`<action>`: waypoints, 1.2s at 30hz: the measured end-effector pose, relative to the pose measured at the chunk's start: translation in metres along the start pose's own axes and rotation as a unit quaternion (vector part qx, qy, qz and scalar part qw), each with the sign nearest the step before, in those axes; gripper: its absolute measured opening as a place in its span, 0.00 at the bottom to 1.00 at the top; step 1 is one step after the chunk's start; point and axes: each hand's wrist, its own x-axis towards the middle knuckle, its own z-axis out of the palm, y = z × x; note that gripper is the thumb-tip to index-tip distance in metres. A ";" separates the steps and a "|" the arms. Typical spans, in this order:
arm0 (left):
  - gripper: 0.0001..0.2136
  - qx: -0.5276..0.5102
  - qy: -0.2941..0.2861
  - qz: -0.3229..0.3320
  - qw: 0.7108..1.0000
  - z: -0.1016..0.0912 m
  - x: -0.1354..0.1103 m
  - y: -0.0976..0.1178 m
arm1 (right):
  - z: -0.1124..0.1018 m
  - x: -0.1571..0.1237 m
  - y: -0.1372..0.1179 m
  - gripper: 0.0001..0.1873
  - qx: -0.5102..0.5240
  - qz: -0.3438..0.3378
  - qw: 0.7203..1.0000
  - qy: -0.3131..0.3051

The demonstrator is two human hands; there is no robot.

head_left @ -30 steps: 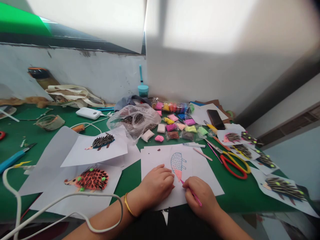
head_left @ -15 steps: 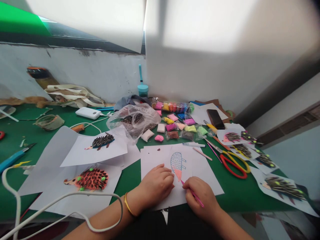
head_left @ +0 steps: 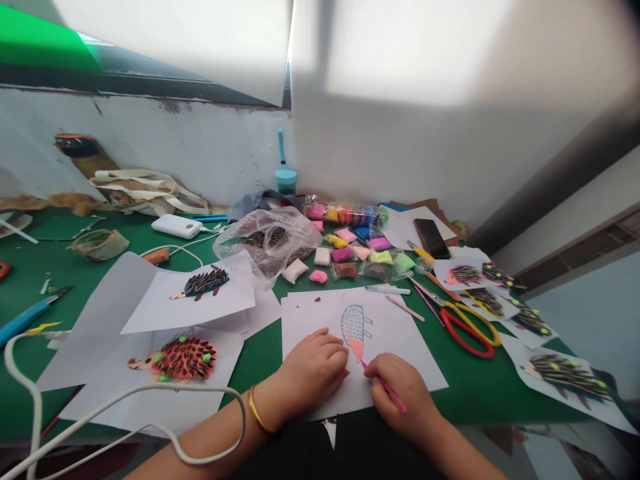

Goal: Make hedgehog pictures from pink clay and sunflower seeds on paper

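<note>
A white sheet (head_left: pixel 400 347) lies near the table's front edge with a blue-outlined hedgehog drawing (head_left: pixel 355 323) on it; pink clay (head_left: pixel 356 348) fills the head. My left hand (head_left: pixel 313 370) rests on the sheet just left of the pink patch, fingers curled down on the paper. My right hand (head_left: pixel 400 393) pinches a thin pink tool (head_left: pixel 385 385) like a pen, its tip at the lower edge of the pink clay.
Small clay packets (head_left: pixel 350 253) and a plastic bag (head_left: pixel 267 240) lie behind the sheet. Red and yellow scissors (head_left: pixel 463 320) and several finished hedgehog sheets (head_left: pixel 500 293) are at right, two more hedgehogs (head_left: pixel 180 357) at left. A white cable (head_left: pixel 150 407) loops at front left on the green table (head_left: pixel 265 353).
Almost nothing moves. My right hand with the pink tool has shifted very slightly toward me; my left hand stays put.
</note>
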 end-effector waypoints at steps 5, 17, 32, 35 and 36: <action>0.04 -0.006 0.005 -0.001 1.000 0.000 -0.001 0.000 | 0.000 0.000 -0.001 0.09 -0.006 0.012 1.000 0.007; 0.04 -0.004 -0.005 0.004 1.000 -0.003 0.002 0.001 | -0.002 -0.001 -0.001 0.09 0.003 0.022 1.000 0.005; 0.04 -0.005 0.001 0.005 1.000 -0.003 0.001 0.001 | -0.002 0.000 -0.002 0.09 0.013 0.014 1.000 0.013; 0.04 -0.001 0.002 0.006 1.000 -0.002 0.001 0.001 | -0.002 0.000 -0.002 0.09 0.012 0.014 1.000 0.007; 0.04 0.000 0.002 0.007 1.000 -0.002 0.001 0.001 | -0.002 0.000 -0.002 0.09 0.013 0.014 1.000 0.005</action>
